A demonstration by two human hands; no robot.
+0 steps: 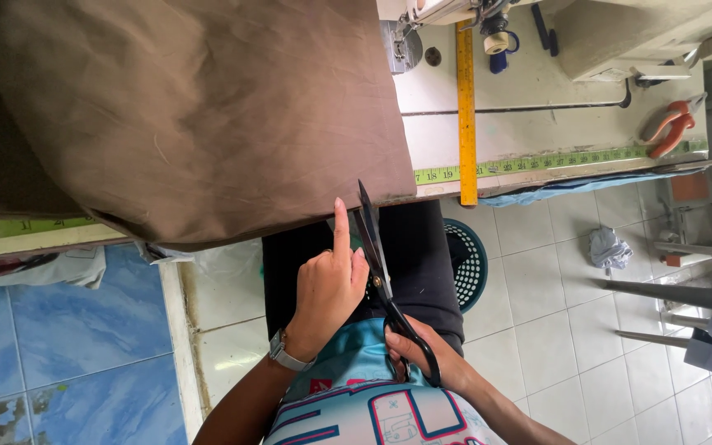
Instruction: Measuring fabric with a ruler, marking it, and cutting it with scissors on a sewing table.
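A large brown cloth [191, 115] lies over the sewing table and hangs past its near edge. My right hand [434, 358] grips the black handles of long scissors [377, 268], whose blades point up at the cloth's lower right edge. My left hand [331, 284] is beside the blades, with its index finger stretched up and touching the cloth's hem. A watch sits on my left wrist.
A yellow ruler [466, 107] lies upright across the white table [537, 91], and a green tape measure [554, 161] runs along its edge. Orange-handled pliers [673, 128] rest at the right. A sewing machine [447, 12] stands at the top. A teal basket [471, 264] is on the tiled floor.
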